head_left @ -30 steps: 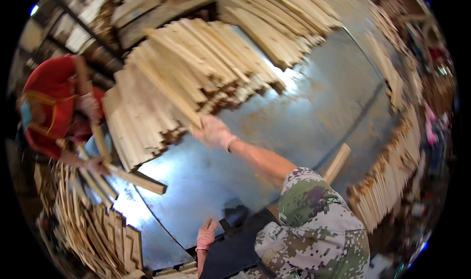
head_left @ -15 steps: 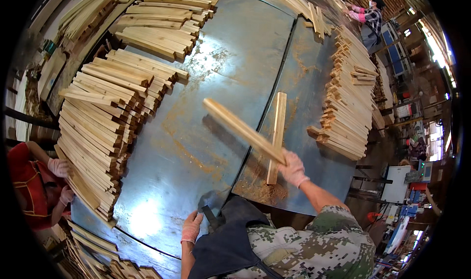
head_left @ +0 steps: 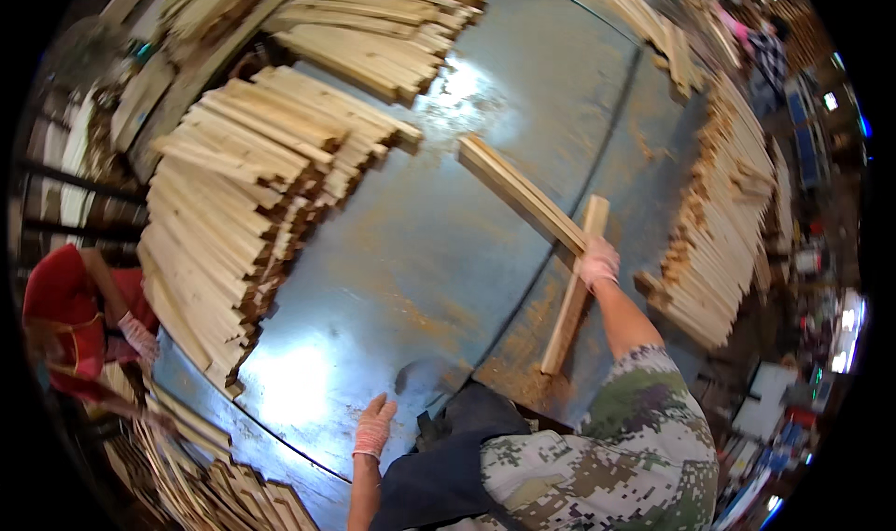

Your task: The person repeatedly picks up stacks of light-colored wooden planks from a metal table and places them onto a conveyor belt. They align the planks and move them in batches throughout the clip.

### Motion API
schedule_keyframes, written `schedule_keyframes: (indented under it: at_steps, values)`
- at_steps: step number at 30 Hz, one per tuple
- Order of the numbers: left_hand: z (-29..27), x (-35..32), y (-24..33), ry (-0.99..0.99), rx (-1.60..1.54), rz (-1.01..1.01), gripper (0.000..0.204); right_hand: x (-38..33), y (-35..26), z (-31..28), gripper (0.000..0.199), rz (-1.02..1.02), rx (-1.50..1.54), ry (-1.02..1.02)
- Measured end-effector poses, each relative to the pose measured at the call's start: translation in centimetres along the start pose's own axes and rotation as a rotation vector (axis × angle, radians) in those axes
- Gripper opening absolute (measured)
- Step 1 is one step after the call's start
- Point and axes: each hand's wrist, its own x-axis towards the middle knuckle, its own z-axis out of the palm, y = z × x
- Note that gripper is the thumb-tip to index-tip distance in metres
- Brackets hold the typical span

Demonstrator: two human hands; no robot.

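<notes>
- Right hand [head_left: 598,262]: I find the gloved fingers closed around the near end of a wooden piece [head_left: 518,190]; the fingertips are partly hidden.
- Position of the piece: from the fingers it runs out toward the far left of the metal worktop [head_left: 392,251], passing over the dark seam [head_left: 611,162]. A line runs along it; I cannot tell whether it is one strip or two. Nor can I tell whether its underside touches the metal.
- Directly by the same hand: a second strip [head_left: 567,321] lies on the worktop right of the seam, passing under the held piece to form a cross. Its near end points to the near edge, beside sawdust [head_left: 537,391].
- Left hand [head_left: 373,426]: gloved, fingers extended and slightly parted, nothing held. It is over the near edge; I cannot confirm contact with the metal.
- Left edge of the worktop: I note a long row of strips [head_left: 215,223] packed side by side, ends uneven.
- Right edge: a similar row [head_left: 714,242], a few short pieces [head_left: 749,181] resting on top.
- Beyond the near left corner: a co-worker in red [head_left: 65,298], one gloved hand near the row.
- Beyond the far right corner: another person in a checked top [head_left: 768,64].
</notes>
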Motion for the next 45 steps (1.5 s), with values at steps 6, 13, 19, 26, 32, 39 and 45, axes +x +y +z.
schedule_keyframes:
  at_steps: [6,13,19,26,32,39,45]
  values:
    - [2.1,0.9,1.3,-0.092,0.046,-0.111,0.077,0.6,-9.1,-1.7,0.095,-0.265,0.109,0.155]
    - [0.1,-1.0,3.1,0.048,-0.089,-0.144,0.076,-5.9,-47.1,-11.7,0.095,-1.135,0.62,0.291]
    - [-0.1,-6.7,-2.0,0.307,-0.244,-0.273,0.074,-11.0,-67.6,-14.4,0.062,-1.046,0.21,0.074]
    - [3.3,-8.8,-5.7,0.345,-0.232,-0.136,0.068,-4.7,-63.5,-1.9,0.028,-1.335,0.273,0.188]
    - [6.3,-7.3,-7.1,0.338,-0.397,-0.193,0.071,-20.0,-37.4,-3.3,0.033,-1.086,0.554,-0.635]
    - [8.9,-10.8,-9.4,0.491,-0.838,-0.034,0.067,-33.9,-24.6,2.0,0.052,-1.195,0.154,-1.13]
    - [15.0,-17.8,-18.9,0.652,-0.79,-0.038,0.051,-52.0,-25.9,9.4,0.058,-1.885,-0.292,-0.905]
